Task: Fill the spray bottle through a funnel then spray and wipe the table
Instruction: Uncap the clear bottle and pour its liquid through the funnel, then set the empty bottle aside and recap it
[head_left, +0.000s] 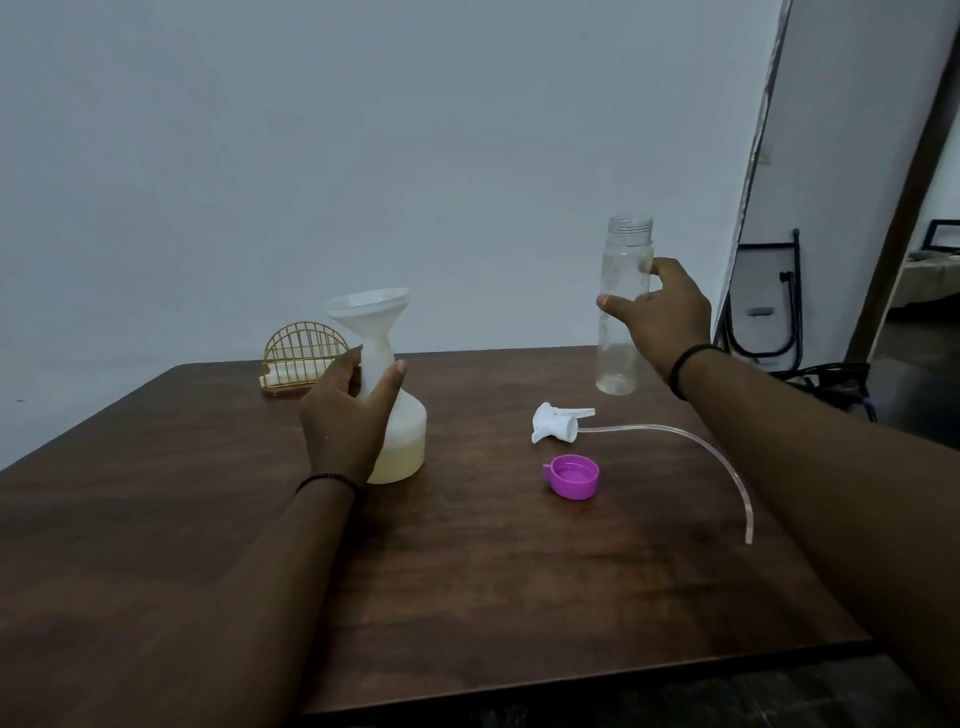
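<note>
Standing upright in right hand (660, 317): spray bottle (623, 312), open neck upward

Your dark wood table (467, 597) carries: gold wire holder (304, 358), white jug (400, 441), spray head (558, 422) with tube, purple cap (572, 476), clear bottle (621, 332).

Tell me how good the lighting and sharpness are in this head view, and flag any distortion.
Head view: dim, even light with a bluish cast, no hard shadows; a faint sheen on the dark table; the clear bottle in the right hand looks soft and low in contrast against the wall; wide-angle lens bends the door frame at right; forearms loom large.
</note>
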